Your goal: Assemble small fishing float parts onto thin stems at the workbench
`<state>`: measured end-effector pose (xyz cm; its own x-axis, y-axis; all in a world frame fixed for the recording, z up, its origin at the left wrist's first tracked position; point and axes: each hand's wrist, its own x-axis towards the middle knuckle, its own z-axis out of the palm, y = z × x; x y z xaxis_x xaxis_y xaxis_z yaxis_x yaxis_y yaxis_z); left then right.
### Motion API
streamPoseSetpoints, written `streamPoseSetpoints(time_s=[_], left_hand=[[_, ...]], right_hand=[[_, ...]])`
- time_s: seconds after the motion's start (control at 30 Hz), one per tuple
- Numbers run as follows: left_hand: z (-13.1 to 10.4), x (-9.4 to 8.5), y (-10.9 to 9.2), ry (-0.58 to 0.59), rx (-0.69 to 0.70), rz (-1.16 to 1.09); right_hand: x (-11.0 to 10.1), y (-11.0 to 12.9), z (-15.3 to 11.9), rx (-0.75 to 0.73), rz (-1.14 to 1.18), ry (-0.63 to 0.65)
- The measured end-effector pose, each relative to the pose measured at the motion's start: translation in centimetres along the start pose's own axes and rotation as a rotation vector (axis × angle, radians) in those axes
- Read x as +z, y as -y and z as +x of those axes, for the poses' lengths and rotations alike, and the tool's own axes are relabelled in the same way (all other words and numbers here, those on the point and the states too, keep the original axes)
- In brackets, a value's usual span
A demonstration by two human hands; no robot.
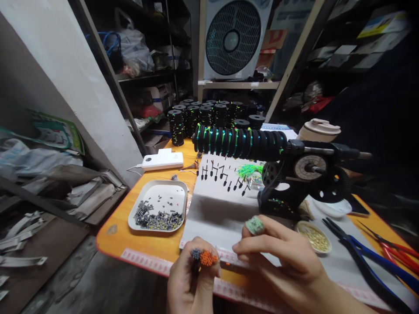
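Observation:
My left hand [193, 279], at the table's front edge, is closed round a bundle of thin wires [204, 256] whose tips face me, one cluster orange and a smaller one dark grey. To its right, my right hand [278, 248] hovers over the white sheet with fingers apart and slightly bent; nothing shows between them. One of its fingertips carries a green wrap [254, 225]. Beyond the hands stands a black winding device [284, 192] with a dial and gears. Its horizontal rod bears a row of black rings [240, 141] with green strands across them.
A white tray [131, 220] of small dark pieces sits left. Black spools [206, 115] stand behind, near a white power bank [163, 160]. Small black pieces [222, 176] lie on the white sheet [209, 209]. Right are a bowl of gold bits [314, 237], blue-handled pliers [369, 257] and red-handled pliers [396, 253].

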<state>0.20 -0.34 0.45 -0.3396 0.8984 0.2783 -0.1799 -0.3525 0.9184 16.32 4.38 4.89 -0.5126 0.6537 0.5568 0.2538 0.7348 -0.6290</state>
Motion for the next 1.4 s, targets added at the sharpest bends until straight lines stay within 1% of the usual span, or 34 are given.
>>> streamPoseSetpoints(time_s=[0.1, 0.2, 0.37, 0.47, 0.53, 0.63, 0.73, 0.87, 0.97, 1.03, 1.1, 1.17, 1.27, 1.4], left_hand=[[-0.2, 0.2, 0.3, -0.006, 0.010, 0.055], [-0.4, 0.4, 0.6, -0.005, 0.062, 0.110], [-0.3, 0.5, 0.9, 0.024, 0.238, 0.220], [0.1, 0.2, 0.8, 0.040, 0.371, 0.292], [0.3, 0.0, 0.7, 0.022, 0.410, 0.339], [0.4, -0.2, 0.5, 0.006, 0.404, 0.365], [0.4, -0.3, 0.5, 0.037, 0.399, 0.342], [0.7, -0.8, 0.4, 0.081, 0.369, 0.310], [1.2, -1.7, 0.4, 0.169, 0.370, 0.297], [1.5, -2.3, 0.4, 0.225, 0.392, 0.304], [1.8, -2.7, 0.5, 0.251, 0.416, 0.319], [1.9, -3.0, 0.5, 0.287, 0.433, 0.336], [1.9, -3.1, 0.5, 0.371, 0.446, 0.354], [2.0, -2.9, 0.5, 0.360, 0.433, 0.342]], right_hand=[[0.1, 0.1, -0.1, 0.001, 0.018, 0.008], [0.4, 0.2, -0.3, 0.003, 0.026, 0.021], [0.8, 0.7, -0.3, 0.095, -0.019, -0.006], [0.8, 0.9, -0.4, 0.144, -0.011, 0.035], [0.7, 0.9, -0.3, 0.140, -0.018, 0.057], [0.4, 0.9, -0.2, 0.094, -0.020, 0.047], [0.1, 0.9, -0.1, 0.060, -0.032, 0.038], [-0.3, 1.0, -0.2, 0.101, 0.000, 0.120], [-0.6, 1.3, 0.0, 0.129, -0.005, 0.168], [-0.8, 1.6, 0.2, 0.122, -0.039, 0.166], [-1.0, 1.9, 0.4, 0.105, -0.066, 0.154], [-1.2, 2.1, 0.5, 0.093, -0.079, 0.148], [-1.2, 2.1, 0.5, 0.084, -0.085, 0.152], [-1.0, 1.4, 0.2, 0.044, -0.118, 0.175]])
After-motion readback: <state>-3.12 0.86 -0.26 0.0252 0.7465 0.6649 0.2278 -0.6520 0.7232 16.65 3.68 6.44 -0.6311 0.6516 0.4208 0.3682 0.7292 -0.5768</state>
